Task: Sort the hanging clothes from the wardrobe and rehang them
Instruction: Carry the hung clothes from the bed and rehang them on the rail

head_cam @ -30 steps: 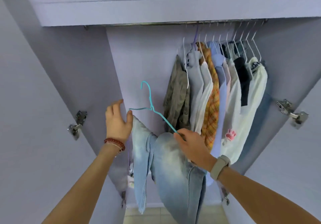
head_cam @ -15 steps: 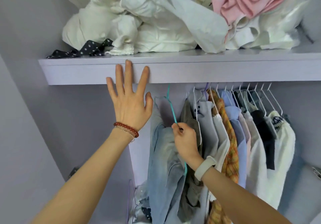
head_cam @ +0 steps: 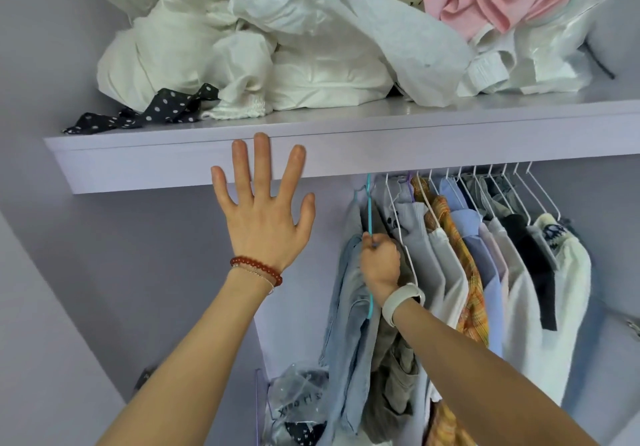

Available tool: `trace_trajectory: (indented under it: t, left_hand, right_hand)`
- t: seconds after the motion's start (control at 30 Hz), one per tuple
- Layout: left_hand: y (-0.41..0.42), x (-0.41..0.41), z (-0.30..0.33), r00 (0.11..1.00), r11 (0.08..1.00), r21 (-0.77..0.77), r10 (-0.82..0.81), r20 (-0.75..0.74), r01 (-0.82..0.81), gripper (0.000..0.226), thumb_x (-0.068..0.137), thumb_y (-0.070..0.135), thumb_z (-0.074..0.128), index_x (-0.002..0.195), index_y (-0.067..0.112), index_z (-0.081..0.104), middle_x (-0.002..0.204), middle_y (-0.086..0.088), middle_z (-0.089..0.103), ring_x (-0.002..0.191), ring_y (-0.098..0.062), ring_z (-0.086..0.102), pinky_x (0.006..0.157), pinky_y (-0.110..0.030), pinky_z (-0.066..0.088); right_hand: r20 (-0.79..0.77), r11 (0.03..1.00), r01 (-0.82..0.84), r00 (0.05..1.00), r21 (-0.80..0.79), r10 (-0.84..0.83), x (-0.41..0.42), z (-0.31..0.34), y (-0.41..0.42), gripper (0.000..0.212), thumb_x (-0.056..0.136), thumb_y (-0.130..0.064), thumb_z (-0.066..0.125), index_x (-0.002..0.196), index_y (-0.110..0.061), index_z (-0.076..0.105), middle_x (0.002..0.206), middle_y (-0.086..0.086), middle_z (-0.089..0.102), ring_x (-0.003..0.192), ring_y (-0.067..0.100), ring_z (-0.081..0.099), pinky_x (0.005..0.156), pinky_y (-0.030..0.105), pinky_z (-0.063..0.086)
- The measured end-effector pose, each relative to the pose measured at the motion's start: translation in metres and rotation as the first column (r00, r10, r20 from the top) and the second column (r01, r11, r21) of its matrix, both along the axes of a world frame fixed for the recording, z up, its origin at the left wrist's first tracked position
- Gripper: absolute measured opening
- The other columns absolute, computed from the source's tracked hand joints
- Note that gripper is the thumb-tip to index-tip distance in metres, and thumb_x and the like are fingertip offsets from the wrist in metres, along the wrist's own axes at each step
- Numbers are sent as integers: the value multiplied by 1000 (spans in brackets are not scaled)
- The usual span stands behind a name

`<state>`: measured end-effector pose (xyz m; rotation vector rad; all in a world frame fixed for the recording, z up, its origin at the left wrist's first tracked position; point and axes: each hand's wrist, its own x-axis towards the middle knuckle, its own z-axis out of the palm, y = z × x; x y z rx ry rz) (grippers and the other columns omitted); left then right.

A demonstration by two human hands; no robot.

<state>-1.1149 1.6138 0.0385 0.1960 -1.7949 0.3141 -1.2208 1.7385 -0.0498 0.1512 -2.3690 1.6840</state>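
Lilac wardrobe shelf (head_cam: 450,141) w/ heaped laundry now fills view. Faded blue jeans (head_cam: 349,324), low a sec ago, hang left of shirts: nearly rehung. Left hand (head_cam: 263,217) splayed, empty; right hand (head_cam: 380,264) pinches thin teal hanger (head_cam: 369,210).

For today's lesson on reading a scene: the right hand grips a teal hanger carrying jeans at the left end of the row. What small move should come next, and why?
Probably let go. The right hand grips the teal hanger, whose top reaches up behind the shelf edge beside the white hangers, and the jeans hang straight. Whether the hook sits on the rail is hidden, so release gently.
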Motion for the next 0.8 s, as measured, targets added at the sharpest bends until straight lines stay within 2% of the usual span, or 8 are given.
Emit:
trace_trajectory:
  t: [0.13,0.23,0.3,0.4,0.53,0.63,0.7,0.8]
  left_hand:
    - [2,3,-3,999,999,40,-22,32,21,63,87,38,47,144,26,22,148,-13,14,137,-36,11,109,-56,3]
    - [6,9,-22,994,989,126,-90,60,82,65,85,34,48,145,25,23,150,-10,9,139,-35,4,109,-57,4]
    - [14,13,-46,979,958,243,-181,97,154,64,85,31,46,144,24,23,151,-11,7,140,-34,4,110,-57,2]
    - [35,21,-91,918,822,518,-364,159,236,62,83,26,47,143,19,30,152,-19,16,140,-36,9,109,-58,6]
    - [79,38,-161,757,684,683,-581,298,256,56,84,23,48,137,10,39,147,-21,28,136,-40,23,108,-55,17]
    - [117,60,-219,592,652,720,-685,424,238,54,80,14,61,132,4,45,139,-24,38,128,-42,37,104,-51,31]
    - [144,73,-251,480,629,761,-722,498,157,55,73,4,69,125,-3,51,132,-27,45,122,-44,43,98,-54,40]
    - [187,85,-280,284,650,757,-740,609,71,53,80,8,62,130,0,46,137,-23,41,127,-40,38,104,-48,35]
  right_hand:
    - [-47,980,-31,998,196,41,8,-3,17,32,97,-28,38,108,-2,54,100,24,63,94,42,57,76,41,46]
    - [-150,961,-103,978,255,144,29,-16,33,35,97,-20,38,129,-5,41,106,23,62,95,40,58,76,40,45]
    - [-206,960,-160,956,232,209,49,-29,47,43,96,-17,41,137,-7,33,119,17,57,106,31,56,84,34,43]
    - [-243,953,-186,939,241,245,82,-51,76,49,95,-17,43,142,-14,27,135,4,45,119,15,46,96,22,37]
    - [-226,938,-95,958,333,178,119,-91,133,45,94,-11,44,138,-12,35,136,5,45,124,14,43,103,20,31]
    - [-114,908,16,993,419,35,148,-124,184,43,92,-7,47,135,-7,41,138,9,45,128,21,41,104,21,26]
    - [-42,875,94,996,475,-84,170,-144,221,41,91,-6,50,131,-4,46,138,13,44,129,28,41,102,25,29]
    - [44,818,164,974,551,-224,211,-169,277,39,92,-7,48,131,-3,46,139,14,43,130,30,39,104,28,30]
